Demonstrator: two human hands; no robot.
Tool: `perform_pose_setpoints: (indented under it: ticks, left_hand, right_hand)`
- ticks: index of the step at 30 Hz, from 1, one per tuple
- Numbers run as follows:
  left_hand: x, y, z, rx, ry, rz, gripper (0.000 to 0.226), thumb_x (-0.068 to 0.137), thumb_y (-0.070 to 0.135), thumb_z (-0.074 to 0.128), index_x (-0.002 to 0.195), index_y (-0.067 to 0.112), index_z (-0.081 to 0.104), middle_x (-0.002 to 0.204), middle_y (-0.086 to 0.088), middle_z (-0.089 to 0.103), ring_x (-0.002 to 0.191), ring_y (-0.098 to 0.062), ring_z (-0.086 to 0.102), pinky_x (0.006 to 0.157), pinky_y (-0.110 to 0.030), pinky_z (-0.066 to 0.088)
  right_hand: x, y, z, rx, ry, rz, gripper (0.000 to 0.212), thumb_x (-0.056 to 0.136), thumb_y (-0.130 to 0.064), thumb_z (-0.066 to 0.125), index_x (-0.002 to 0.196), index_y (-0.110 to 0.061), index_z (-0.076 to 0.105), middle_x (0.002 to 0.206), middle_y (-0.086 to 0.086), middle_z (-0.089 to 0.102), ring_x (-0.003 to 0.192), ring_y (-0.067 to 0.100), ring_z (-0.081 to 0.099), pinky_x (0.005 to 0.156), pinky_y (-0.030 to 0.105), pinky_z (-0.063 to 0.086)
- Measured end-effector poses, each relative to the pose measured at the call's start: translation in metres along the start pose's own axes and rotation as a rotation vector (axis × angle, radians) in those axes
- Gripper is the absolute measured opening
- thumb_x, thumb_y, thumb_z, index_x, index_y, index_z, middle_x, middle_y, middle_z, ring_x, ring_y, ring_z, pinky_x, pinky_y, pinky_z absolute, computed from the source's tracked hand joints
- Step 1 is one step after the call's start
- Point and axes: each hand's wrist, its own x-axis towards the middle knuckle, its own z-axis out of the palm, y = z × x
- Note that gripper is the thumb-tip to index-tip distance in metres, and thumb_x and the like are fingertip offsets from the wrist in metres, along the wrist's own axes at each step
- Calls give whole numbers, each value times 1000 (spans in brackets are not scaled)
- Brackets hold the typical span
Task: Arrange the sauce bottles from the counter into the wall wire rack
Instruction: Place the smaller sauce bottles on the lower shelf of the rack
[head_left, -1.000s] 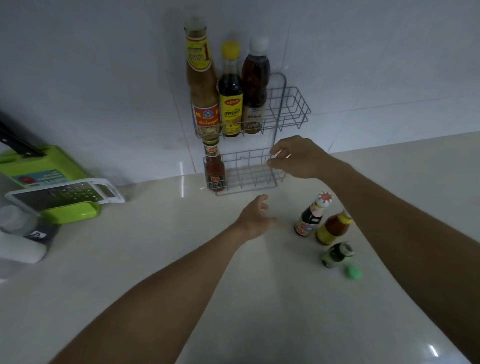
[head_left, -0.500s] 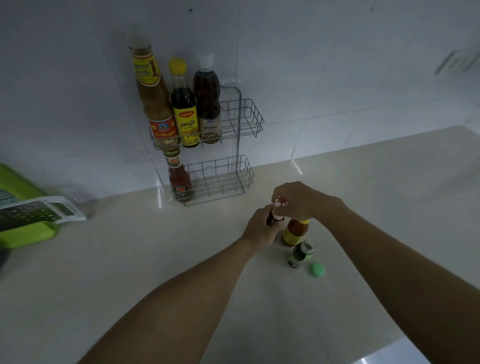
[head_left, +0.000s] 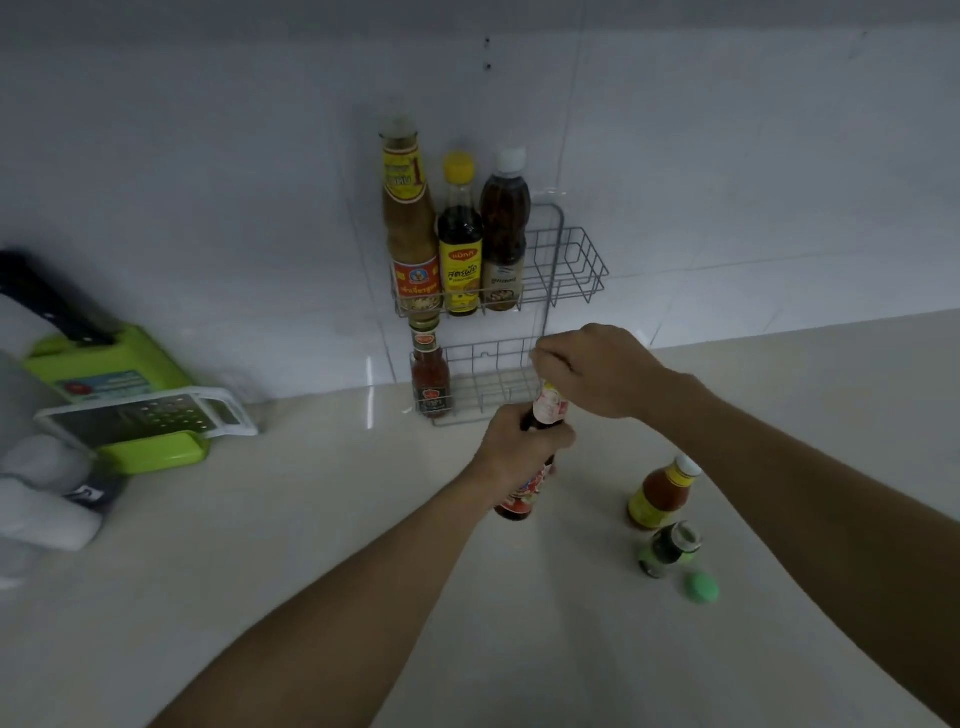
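**Head view: a dark sauce bottle is being carried toward the lower shelf**

Head view is showing the dark bottle (head_left: 530, 467) being held off the counter (head_left: 311, 597), just near of the wire rack (head_left: 566, 270). It is being gripped round its middle by the left hand (head_left: 519, 447), fingers wrapped closed on the glass, while its pale cap (head_left: 551, 408) is being pinched from above by the right hand (head_left: 597, 369), fingers drawn narrow on the top.

The bottle is appearing dark brown with a red, colourful label low on the body and a pink-and-white cap wrap; it is being held tilted, cap leaning toward the far wall.

The lower shelf is being occupied only at its left end by a small red bottle (head_left: 430, 379), so the open span to the right is probably being aimed for. The bottle is best being brought upright first, lifted over the front wire, then lowered straight down beside the red one without being knocked against it. The top hand is likely best being let go only once the base is being felt to sit flat.

Two more bottles are being left on the counter at right: an orange sauce bottle (head_left: 657, 493) and a small green jar (head_left: 667, 551), with a loose green cap (head_left: 700, 587) just near of the jar.
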Motion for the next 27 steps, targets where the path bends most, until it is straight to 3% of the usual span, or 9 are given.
perform_pose_setpoints:
  ticks: [3, 5, 8, 11, 14, 16, 19, 22, 27]
  left_hand:
    - [-10, -6, -3, -22, 144, -32, 9, 78, 16, 67, 73, 11, 61, 66, -7, 61, 54, -21, 59, 54, -26, 49]
    - [-14, -12, -9, -37, 176, -78, 8, 78, 17, 67, 74, 11, 62, 67, -6, 63, 55, -19, 61, 58, -28, 51]
    - [-17, -12, -25, -113, 112, -119, 7, 81, 14, 66, 78, 9, 62, 70, -7, 65, 60, -19, 64, 64, -29, 53]
    - [-18, -10, -32, -71, 122, -100, 8, 81, 16, 68, 78, 11, 62, 69, -5, 65, 60, -19, 64, 65, -31, 54]
    - [-19, -17, -27, 10, 200, -85, 11, 78, 21, 70, 74, 17, 61, 67, -4, 65, 59, -19, 64, 66, -32, 54]
    - [-20, -21, -27, -5, 195, -95, 13, 78, 25, 75, 73, 20, 64, 69, -4, 68, 62, -19, 66, 69, -33, 56]
    - [-21, -17, -31, -70, 117, -109, 14, 79, 25, 79, 76, 18, 67, 75, -6, 72, 66, -19, 70, 69, -30, 58]
    - [-22, -13, -32, -94, 86, -99, 15, 83, 21, 73, 78, 11, 65, 70, -9, 67, 59, -21, 66, 65, -30, 57]
    - [-26, -18, -32, -76, 13, -126, 15, 87, 22, 63, 79, 10, 59, 72, -12, 61, 62, -22, 63, 70, -34, 53]
  right_hand:
    - [20, -15, 2, -174, -178, 29, 40, 105, -33, 34, 90, -11, 63, 90, 8, 65, 81, 30, 59, 70, 37, 47]
    - [30, -27, 0, -179, -282, 6, 51, 106, -46, 30, 83, -14, 61, 80, 2, 58, 75, 22, 55, 74, 37, 48]
    - [35, -35, 7, -13, -170, -102, 48, 104, -48, 35, 71, -19, 55, 64, -4, 53, 60, 14, 49, 63, 37, 46]
    - [34, -37, 16, -92, -64, -106, 36, 102, -33, 39, 75, -15, 52, 73, 2, 61, 66, 26, 53, 61, 39, 47]
    - [39, -38, 18, -169, -198, 30, 49, 100, -47, 28, 83, -14, 60, 89, 9, 62, 76, 27, 51, 67, 36, 43]
    - [40, -38, 13, -49, -271, 50, 59, 101, -57, 30, 75, -15, 62, 75, 3, 58, 70, 22, 54, 68, 37, 47]
    - [38, -38, 12, 57, -195, -46, 52, 102, -50, 41, 62, -17, 48, 59, 0, 48, 56, 15, 46, 61, 38, 44]
    - [34, -38, 21, 42, -113, -24, 45, 102, -37, 41, 61, -17, 44, 58, 0, 45, 55, 15, 41, 58, 36, 39]
    - [34, -37, 20, -17, -250, 34, 56, 104, -45, 37, 55, -17, 43, 57, 0, 45, 56, 19, 46, 66, 36, 46]
